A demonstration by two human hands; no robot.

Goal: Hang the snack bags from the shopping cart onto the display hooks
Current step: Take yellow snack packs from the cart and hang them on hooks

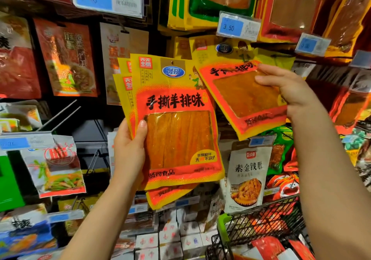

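My left hand grips a fanned stack of several yellow-and-red snack bags by their left edge, thumb on the front bag. My right hand pinches one more bag of the same kind at its right side, tilted, with its top corner up by the same yellow bags hanging on the display. The hook itself is hidden behind the bags. The shopping cart, black wire with a green corner, stands at the lower right and holds red snack packs.
Bare double-wire hooks jut out at the left. Price tags hang above the yellow bags. Red, white and green snack bags crowd the rack all round. A grey-white bag hangs just below my right hand's bag. Small boxes fill the bottom shelf.
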